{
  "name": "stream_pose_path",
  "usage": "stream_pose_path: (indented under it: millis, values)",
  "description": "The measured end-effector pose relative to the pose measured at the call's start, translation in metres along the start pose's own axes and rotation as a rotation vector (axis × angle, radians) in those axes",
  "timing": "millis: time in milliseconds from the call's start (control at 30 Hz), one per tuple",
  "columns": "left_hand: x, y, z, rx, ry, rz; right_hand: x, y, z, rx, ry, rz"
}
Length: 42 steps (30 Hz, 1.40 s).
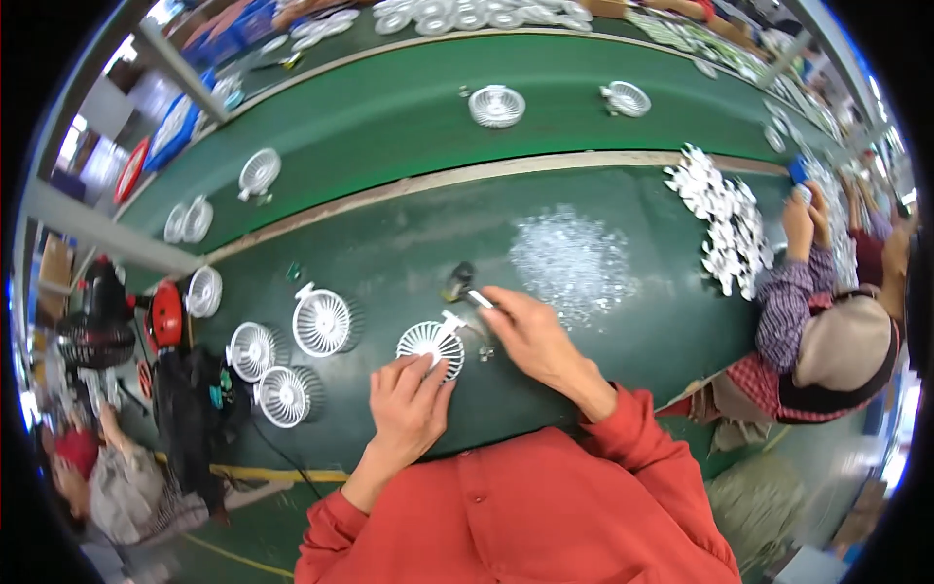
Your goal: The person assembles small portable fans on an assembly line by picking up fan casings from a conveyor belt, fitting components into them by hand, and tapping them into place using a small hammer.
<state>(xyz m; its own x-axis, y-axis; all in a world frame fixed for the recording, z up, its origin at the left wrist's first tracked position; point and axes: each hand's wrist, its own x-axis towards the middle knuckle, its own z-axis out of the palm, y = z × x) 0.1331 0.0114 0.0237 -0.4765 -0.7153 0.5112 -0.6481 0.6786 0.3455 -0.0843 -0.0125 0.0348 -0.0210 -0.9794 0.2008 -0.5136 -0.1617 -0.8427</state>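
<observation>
Directly before me, a white round fan guard (418, 338) with radial ribs and a short stem lies on the green table. My left hand (409, 401) rests on its near edge, fingers pressed down over the ribs. To the right, my right hand (535, 339) is closed around the pale handle of a small hammer (461, 280). Its dark head is just beyond the guard's stem, apart from it. Tiny pieces (485, 352) lie beside the guard, too small to name. Several similar guards (322, 322) sit to my left.
Ahead is a heap of small clear parts (569, 261); farther right lie piled white parts (722, 222). A green conveyor belt (389, 122) carries more guards beyond a raised ledge. A black fan (95, 341) stands left. A co-worker (817, 331) works at right.
</observation>
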Motion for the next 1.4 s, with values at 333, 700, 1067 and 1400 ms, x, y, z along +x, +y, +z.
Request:
stream_pose_path:
  millis: [333, 700, 1067, 1400]
  values:
    - [-0.014, -0.004, -0.007, -0.019, -0.023, -0.018, -0.044, -0.014, 0.003, -0.379, -0.149, -0.012]
    - [-0.008, -0.014, -0.032, -0.166, -0.050, -0.104, -0.079, 0.041, -0.097, -0.095, 0.384, 0.598]
    - [-0.009, -0.020, -0.031, -0.125, -0.024, -0.155, -0.091, 0.061, -0.090, -0.260, 0.268, 0.566]
    - [-0.004, -0.010, -0.029, 0.064, -0.208, -0.234, -0.050, 0.031, -0.075, -0.216, 0.290, 0.464]
